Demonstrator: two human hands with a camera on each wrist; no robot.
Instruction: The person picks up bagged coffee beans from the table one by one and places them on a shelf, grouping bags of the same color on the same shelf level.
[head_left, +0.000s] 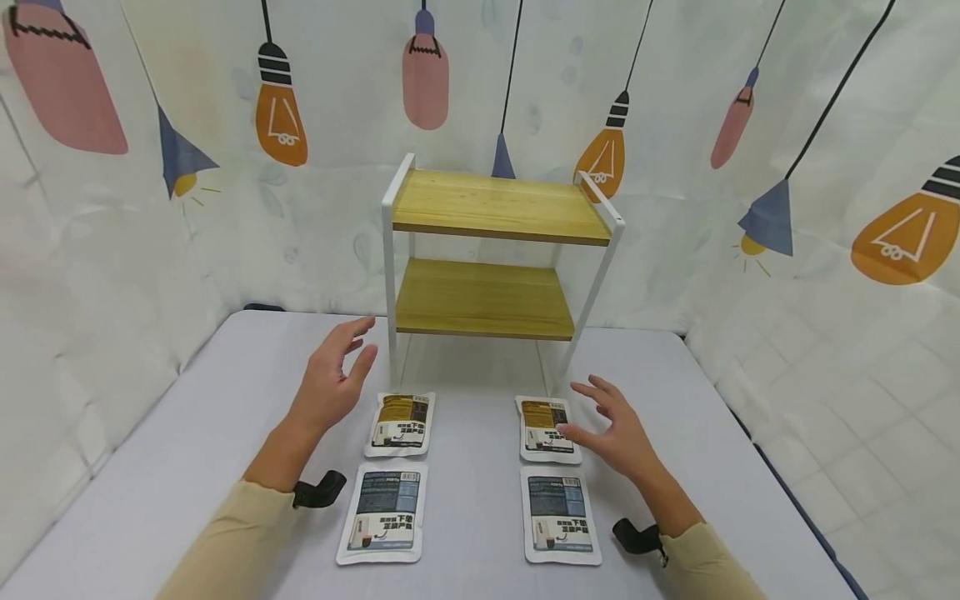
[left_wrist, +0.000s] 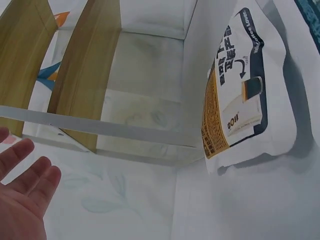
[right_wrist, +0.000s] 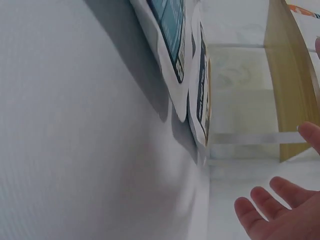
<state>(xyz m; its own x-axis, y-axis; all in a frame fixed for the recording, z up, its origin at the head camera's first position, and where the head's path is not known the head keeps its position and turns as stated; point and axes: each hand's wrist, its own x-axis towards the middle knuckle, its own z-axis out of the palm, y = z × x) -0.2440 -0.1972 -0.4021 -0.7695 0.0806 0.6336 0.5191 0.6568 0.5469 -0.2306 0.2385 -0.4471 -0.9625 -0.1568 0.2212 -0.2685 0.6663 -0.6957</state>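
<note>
head view: hovering with left hand (head_left: 330,379) and right hand (head_left: 613,429) spread-fingered, empty. near four pouches (head_left: 386,510), likely paired for either-hand reach.

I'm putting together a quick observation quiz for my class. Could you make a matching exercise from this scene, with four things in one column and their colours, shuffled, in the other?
Things
1. Upper shelf board
2. Front left packet
3. Shelf frame
4. Rear right packet

Colours
A. Yellow-brown and white label
B. Plain white
C. Yellowish wood
D. Blue and white label

Right pairs: 1-C, 2-D, 3-B, 4-A
</note>
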